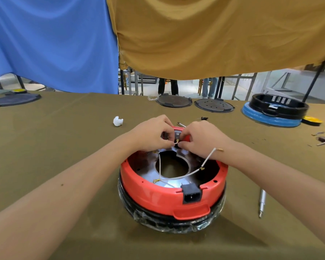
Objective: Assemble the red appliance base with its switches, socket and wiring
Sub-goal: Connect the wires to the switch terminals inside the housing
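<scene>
Pinching: a brass-tipped wire end (176,141) is held between the fingertips of the left hand (152,133) and the right hand (201,139), both curled tightly on it.
Place of work: the wire end is held at a switch fitting (177,135) set in the far wall of the red base (158,196); whether it is seated cannot be told.
Base: it is stood open side up on a black plastic-wrapped ring (169,222), on the olive table cloth (64,147).
Done: the black socket (191,193) is judged fitted in the near wall; white wires (184,176) are laid across the metal plate inside.
Left: one wire terminal (220,150) is seen loose over the right wrist, so wiring is judged unfinished.
Nearby: a screwdriver (262,202) is laid just right of the base.
</scene>
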Tool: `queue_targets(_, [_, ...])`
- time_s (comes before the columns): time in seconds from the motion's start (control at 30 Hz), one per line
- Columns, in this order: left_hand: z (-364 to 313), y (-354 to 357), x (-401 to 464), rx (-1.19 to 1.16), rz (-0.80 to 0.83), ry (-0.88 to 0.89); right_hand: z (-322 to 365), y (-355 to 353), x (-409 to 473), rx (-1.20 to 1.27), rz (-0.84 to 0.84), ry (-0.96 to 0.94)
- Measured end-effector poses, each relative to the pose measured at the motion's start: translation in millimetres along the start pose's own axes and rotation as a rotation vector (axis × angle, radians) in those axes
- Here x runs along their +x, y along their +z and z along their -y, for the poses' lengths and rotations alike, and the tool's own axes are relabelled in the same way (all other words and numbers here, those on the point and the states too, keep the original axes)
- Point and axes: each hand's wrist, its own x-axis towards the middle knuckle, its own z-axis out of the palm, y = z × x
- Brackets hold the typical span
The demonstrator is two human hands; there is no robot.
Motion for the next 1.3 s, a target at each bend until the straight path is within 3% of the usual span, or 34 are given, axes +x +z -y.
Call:
queue_targets(0.23, [0,2,0,0.018,-0.016,-0.020,2,5,-3,-0.069,0.011,-0.056])
queue_targets(0.9, [0,3,2,-0.024,-0.033,-0.021,-2,5,-5,0.024,-0.011,0.006])
queue_targets(1.3, [0,4,3,0.019,-0.030,-0.022,-2,9,-3,-0.119,0.013,-0.067])
